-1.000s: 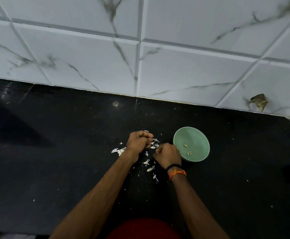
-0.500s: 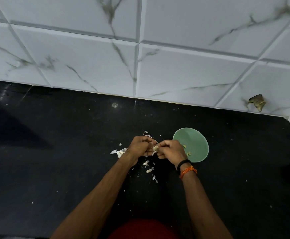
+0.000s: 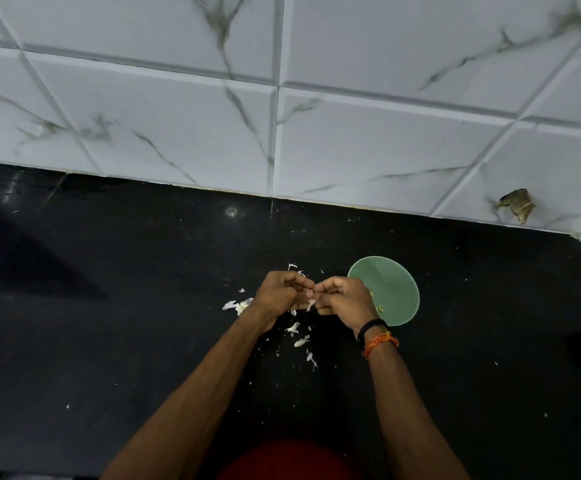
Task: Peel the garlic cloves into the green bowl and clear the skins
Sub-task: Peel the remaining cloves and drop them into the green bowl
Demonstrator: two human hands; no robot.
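— So, what was hard to make out nearest the camera?

— A red shape (image 3: 289, 460) at the bottom edge was cut off, and I could not tell what it was. Both forearms ran up from there. The right wrist wore two bands (image 3: 377, 336), one black and one orange.

— And the hands?

— The left hand (image 3: 280, 296) and the right hand (image 3: 341, 299) met fingertip to fingertip above the black counter (image 3: 109, 341), fingers curled. Between them they pinched one garlic clove (image 3: 310, 304); only a pale sliver of it showed, the rest hidden by the fingers.

— Where were the skins?

— The skins (image 3: 297, 336) lay scattered on the counter just below the hands: three larger pieces there, a small heap (image 3: 237, 305) beside the left wrist, a few scraps beyond the knuckles. The tiny flecks were too many and too small to count.

— The bowl?

— One green bowl (image 3: 396, 285) stood just beyond the right hand, its near rim covered by that hand. Two peeled cloves (image 3: 381, 308) showed inside; the hand may have hidden others.

— Further back?

— A white marbled tile wall (image 3: 178, 116), with a brownish thing (image 3: 517, 209) on it, too blurred to name.
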